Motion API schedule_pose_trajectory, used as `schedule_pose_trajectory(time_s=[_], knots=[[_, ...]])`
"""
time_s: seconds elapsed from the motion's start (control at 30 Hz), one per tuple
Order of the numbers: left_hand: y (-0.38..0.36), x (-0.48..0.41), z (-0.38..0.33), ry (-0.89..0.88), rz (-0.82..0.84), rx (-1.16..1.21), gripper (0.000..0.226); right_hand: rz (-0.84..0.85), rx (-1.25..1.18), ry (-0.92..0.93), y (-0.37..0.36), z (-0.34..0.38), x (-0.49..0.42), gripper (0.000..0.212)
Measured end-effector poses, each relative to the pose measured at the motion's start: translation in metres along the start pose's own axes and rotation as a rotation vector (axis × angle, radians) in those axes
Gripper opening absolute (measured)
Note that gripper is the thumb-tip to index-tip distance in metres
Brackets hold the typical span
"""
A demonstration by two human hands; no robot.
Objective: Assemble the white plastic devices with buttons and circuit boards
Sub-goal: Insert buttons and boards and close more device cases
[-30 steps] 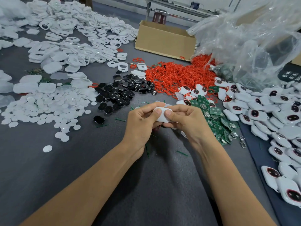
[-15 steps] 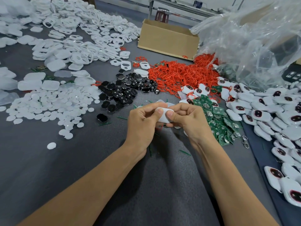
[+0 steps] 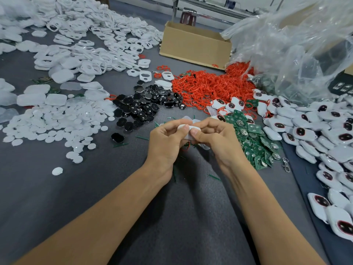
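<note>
White discs (image 3: 57, 127), black buttons (image 3: 145, 108), red rings (image 3: 208, 88), green circuit boards (image 3: 254, 138), grey table (image 3: 95, 188).

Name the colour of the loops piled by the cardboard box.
The loops are red; the head view shows it best.

White marks on the dark box (image 3: 343, 86) are too small to read.

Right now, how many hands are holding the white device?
2. The left hand pinches its left end and the right hand its right end, thumbs on top. The white device is mostly hidden between them.
</note>
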State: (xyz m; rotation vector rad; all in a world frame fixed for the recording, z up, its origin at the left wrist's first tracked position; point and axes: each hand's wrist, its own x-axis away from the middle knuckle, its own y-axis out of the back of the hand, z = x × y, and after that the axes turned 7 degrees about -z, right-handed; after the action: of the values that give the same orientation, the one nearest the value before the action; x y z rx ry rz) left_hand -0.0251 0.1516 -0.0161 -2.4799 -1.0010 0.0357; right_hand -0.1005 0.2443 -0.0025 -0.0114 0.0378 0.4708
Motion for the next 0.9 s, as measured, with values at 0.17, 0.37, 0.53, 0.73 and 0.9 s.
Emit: schedule_pose_trajectory(time_s=[0.17, 0.37, 0.53, 0.73, 0.9], knots=[[-0.001, 0.002, 0.001, -0.044, -0.042, -0.058, 0.016, -0.026, 0.031, 0.021, -0.001, -0.001, 0.000, 0.015], [0.000, -0.003, 0.008, -0.171, -0.099, -0.167, 0.013, -0.126, 0.279, 0.162, -0.002, -0.006, -0.001, 0.013], [0.003, -0.006, 0.010, -0.176, -0.020, -0.242, 0.010, -0.200, 0.465, 0.225, -0.003, -0.007, -0.003, 0.017], [0.006, -0.008, 0.010, -0.231, 0.039, -0.404, 0.020, -0.031, 0.300, 0.102, 0.003, -0.003, -0.005, 0.013], [0.010, -0.008, 0.008, -0.254, 0.044, -0.548, 0.032, 0.171, 0.360, 0.108, 0.008, -0.001, -0.003, 0.018]])
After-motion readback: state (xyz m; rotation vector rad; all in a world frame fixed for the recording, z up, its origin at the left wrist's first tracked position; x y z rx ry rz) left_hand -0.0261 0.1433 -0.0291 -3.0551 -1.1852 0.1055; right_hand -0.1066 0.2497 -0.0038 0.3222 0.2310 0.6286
